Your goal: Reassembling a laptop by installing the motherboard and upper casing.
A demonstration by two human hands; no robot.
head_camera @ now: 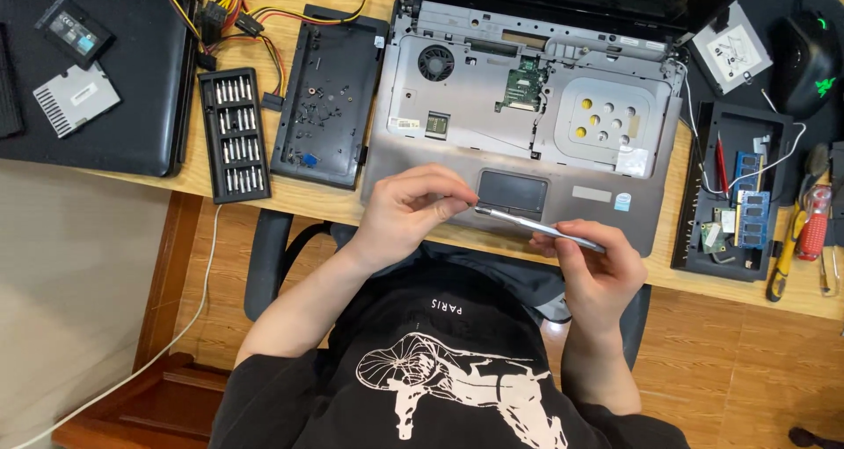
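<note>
The person's right hand (598,269) grips the handle end of a slim silver screwdriver (538,228), which slants toward ten o'clock. The left hand (406,210) pinches its tip (479,209) between thumb and fingertips. Both hands hover over the front edge of an opened grey laptop (527,115), just below its touchpad (512,191). On the wooden surface (325,205), at nine o'clock from the hands, lies a black bit case (233,134), and beside it a black cover panel (327,93) dotted with loose screws. At three o'clock a black tray (734,194) holds memory modules.
</note>
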